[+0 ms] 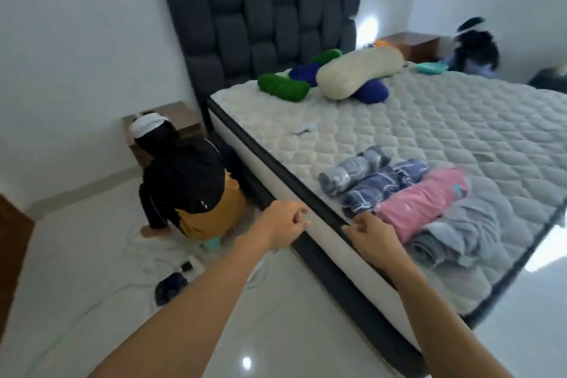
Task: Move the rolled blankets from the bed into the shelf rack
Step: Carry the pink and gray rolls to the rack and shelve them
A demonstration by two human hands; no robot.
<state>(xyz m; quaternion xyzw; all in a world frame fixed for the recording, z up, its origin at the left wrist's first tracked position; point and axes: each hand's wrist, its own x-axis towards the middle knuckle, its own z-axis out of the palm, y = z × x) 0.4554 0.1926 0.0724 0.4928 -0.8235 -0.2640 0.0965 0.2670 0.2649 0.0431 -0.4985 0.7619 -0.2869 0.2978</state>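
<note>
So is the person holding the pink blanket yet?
No, both the left hand and the right hand are loosely curled and hold nothing, while the pink blanket lies on the mattress.

1. The mattress (pixel 399 132) is quilted cloth, matt, stitched in puffed diamonds
2. The headboard (pixel 260 24) is dark tufted fabric, coarse-looking
3. The rolled blankets (pixel 420 202) are soft cloth; the pink one (pixel 423 199) shows a glossy clear wrap
4. The floor (pixel 276 316) is glossy tile, mirroring light
5. The nightstand (pixel 411 44) looks like wood
</note>
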